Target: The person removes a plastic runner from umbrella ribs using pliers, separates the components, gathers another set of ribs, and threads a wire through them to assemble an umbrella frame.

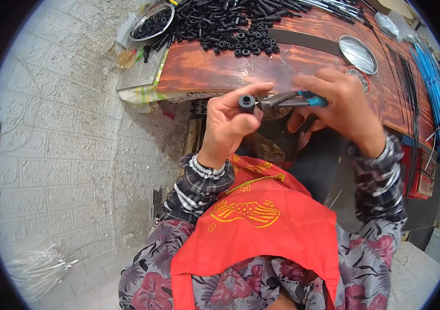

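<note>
Apron (294, 222), black parts (154, 24) in bowl (173, 14)

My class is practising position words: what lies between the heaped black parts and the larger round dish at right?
A flat dark strip lies on the table, in the head view.

The single view looks from the person's head, forward and steeply down over the red apron (261, 227), which sits close below the lens. Beyond the apron it takes in the tabletop (199, 70), a little farther off; left of the apron, the pale wall (60, 139). Dark curved edges ring this wide, bowed view.
</note>
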